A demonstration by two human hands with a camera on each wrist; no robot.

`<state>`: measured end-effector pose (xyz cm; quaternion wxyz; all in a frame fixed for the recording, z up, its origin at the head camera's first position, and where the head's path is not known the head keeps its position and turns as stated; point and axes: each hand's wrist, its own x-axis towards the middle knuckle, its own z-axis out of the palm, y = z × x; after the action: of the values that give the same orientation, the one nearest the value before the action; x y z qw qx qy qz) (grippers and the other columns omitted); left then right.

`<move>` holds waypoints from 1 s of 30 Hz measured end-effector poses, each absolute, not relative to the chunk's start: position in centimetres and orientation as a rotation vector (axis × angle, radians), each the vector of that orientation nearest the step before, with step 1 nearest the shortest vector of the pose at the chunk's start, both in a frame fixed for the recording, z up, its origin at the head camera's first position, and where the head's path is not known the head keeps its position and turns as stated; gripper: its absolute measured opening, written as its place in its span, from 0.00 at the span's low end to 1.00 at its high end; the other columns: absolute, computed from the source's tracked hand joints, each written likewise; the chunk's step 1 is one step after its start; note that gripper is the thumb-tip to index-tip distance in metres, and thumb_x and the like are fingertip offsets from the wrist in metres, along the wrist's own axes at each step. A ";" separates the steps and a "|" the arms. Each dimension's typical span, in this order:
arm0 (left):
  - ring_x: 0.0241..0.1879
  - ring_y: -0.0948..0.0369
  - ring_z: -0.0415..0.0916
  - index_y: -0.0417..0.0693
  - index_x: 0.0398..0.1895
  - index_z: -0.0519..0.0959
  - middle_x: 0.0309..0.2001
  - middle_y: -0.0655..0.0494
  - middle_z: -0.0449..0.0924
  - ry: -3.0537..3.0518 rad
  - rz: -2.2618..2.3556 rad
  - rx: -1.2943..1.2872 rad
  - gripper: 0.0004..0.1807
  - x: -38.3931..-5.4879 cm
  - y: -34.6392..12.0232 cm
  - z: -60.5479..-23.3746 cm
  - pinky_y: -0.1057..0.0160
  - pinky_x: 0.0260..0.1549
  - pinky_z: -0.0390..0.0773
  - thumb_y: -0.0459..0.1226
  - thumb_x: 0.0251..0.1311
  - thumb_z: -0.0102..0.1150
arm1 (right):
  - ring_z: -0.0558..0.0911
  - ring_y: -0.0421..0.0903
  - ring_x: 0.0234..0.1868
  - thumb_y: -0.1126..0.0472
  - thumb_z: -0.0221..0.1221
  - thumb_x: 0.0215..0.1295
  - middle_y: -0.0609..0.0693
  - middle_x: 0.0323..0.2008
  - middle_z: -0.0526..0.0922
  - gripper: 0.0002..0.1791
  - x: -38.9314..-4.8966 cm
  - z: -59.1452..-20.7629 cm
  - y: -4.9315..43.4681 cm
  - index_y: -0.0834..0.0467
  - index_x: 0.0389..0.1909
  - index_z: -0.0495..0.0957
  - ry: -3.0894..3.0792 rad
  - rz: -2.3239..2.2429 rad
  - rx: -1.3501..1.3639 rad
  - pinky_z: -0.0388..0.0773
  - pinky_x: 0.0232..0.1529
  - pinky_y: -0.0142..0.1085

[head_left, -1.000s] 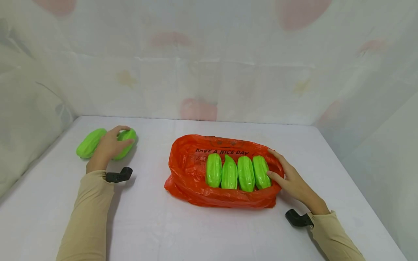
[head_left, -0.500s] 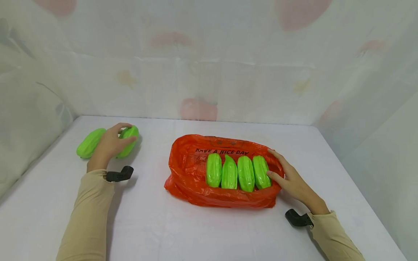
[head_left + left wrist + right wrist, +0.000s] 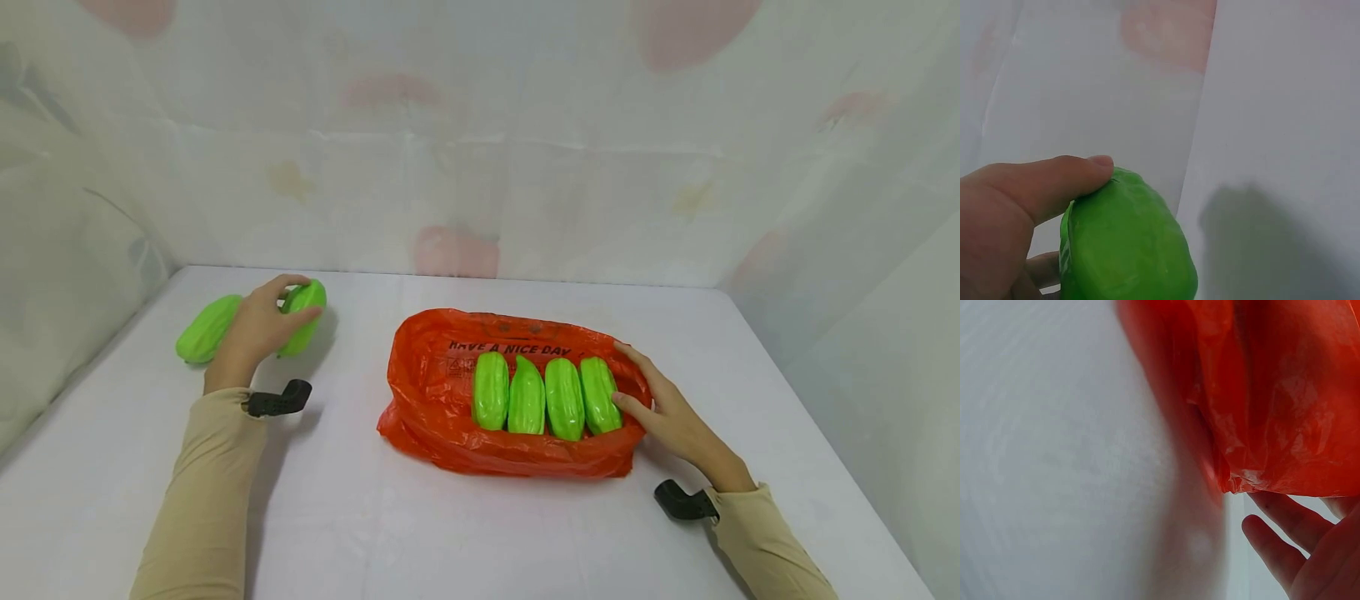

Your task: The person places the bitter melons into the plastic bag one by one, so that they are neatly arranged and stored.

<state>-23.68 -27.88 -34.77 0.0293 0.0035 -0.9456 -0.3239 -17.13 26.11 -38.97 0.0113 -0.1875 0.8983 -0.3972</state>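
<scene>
My left hand (image 3: 258,321) grips a glossy, ribbed green gourd (image 3: 303,318), thumb on its near side and fingers on its far side. The left wrist view shows the thumb on top of the gourd (image 3: 1132,244), with its shadow apart from it on the white surface. Another green gourd (image 3: 208,330) lies just left of this hand. My right hand (image 3: 667,408) holds the right end of a red plastic bag (image 3: 442,446), its thumb over the rim beside the rightmost gourd. Several green gourds (image 3: 564,400) stand in a row inside the bag. In the right wrist view, fingers show below the bag (image 3: 1291,412).
The bag stands mid-table with its mouth spread wide, the gourds filling its right part. A white table (image 3: 450,542) lies beneath everything. A patterned pale curtain (image 3: 570,192) rises behind the table's back edge and along both sides.
The left hand has lifted its gourd off the table and moved it up and slightly right, away from the other loose gourd. The right hand and the bag have stayed put.
</scene>
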 end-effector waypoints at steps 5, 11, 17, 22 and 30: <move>0.62 0.34 0.66 0.45 0.71 0.64 0.65 0.26 0.66 -2.876 -0.988 -0.009 0.34 -23.6 -27.5 -34.5 0.34 0.55 0.70 0.51 0.67 0.58 | 0.62 0.64 0.73 0.57 0.55 0.73 0.60 0.76 0.56 0.38 -17.2 -39.0 26.1 0.48 0.78 0.49 2.797 -1.243 -0.579 0.62 0.65 0.69; 0.60 0.35 0.69 0.46 0.71 0.65 0.64 0.27 0.68 -2.858 -0.962 -0.037 0.34 -23.5 -26.7 -34.0 0.37 0.51 0.74 0.52 0.67 0.58 | 0.62 0.64 0.73 0.57 0.55 0.73 0.60 0.76 0.56 0.38 -17.2 -38.9 26.1 0.48 0.78 0.49 2.798 -1.239 -0.580 0.62 0.65 0.69; 0.59 0.36 0.71 0.49 0.71 0.65 0.64 0.28 0.68 -2.865 -0.974 -0.033 0.34 -23.3 -26.1 -33.5 0.38 0.50 0.75 0.52 0.67 0.58 | 0.63 0.64 0.72 0.57 0.54 0.73 0.61 0.76 0.56 0.37 -17.1 -38.8 26.0 0.49 0.78 0.49 2.801 -1.229 -0.588 0.62 0.64 0.70; 0.58 0.37 0.72 0.51 0.71 0.65 0.64 0.31 0.69 -2.867 -0.973 -0.034 0.34 -23.1 -25.8 -33.1 0.40 0.49 0.76 0.53 0.66 0.58 | 0.62 0.64 0.72 0.58 0.54 0.73 0.61 0.76 0.56 0.37 -17.0 -38.8 26.0 0.50 0.78 0.49 2.800 -1.235 -0.588 0.62 0.65 0.69; 0.50 0.41 0.75 0.51 0.69 0.66 0.61 0.33 0.72 -2.832 -0.919 -0.070 0.33 -22.9 -25.0 -32.2 0.47 0.42 0.77 0.52 0.65 0.59 | 0.62 0.64 0.72 0.57 0.54 0.73 0.61 0.76 0.56 0.37 -16.9 -38.7 26.0 0.50 0.78 0.49 2.795 -1.238 -0.578 0.62 0.65 0.69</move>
<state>-22.85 -25.01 -32.19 0.0817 -0.0234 -0.9477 -0.3075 -16.94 26.01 -38.65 0.0151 -0.1857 0.8983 -0.3979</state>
